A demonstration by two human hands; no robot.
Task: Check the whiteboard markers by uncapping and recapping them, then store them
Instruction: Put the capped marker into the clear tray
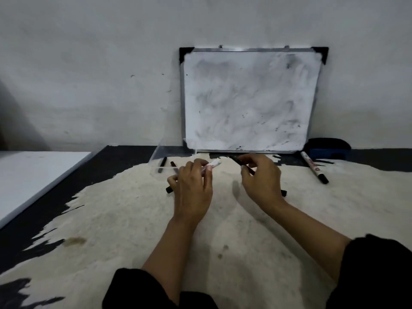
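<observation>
While you are holding the white marker at the centre of the frame, its long axis is slanting from lower left to upper right, blunt white end toward the whiteboard. Your left hand is pinching its barrel; your right hand is closing its fingers round a slim black piece, cap or second pen, I cannot tell. You seem to be mid-check; next you are needing to line both up end to end. More markers are lying in the clear tray at left, another at right by the eraser.
</observation>
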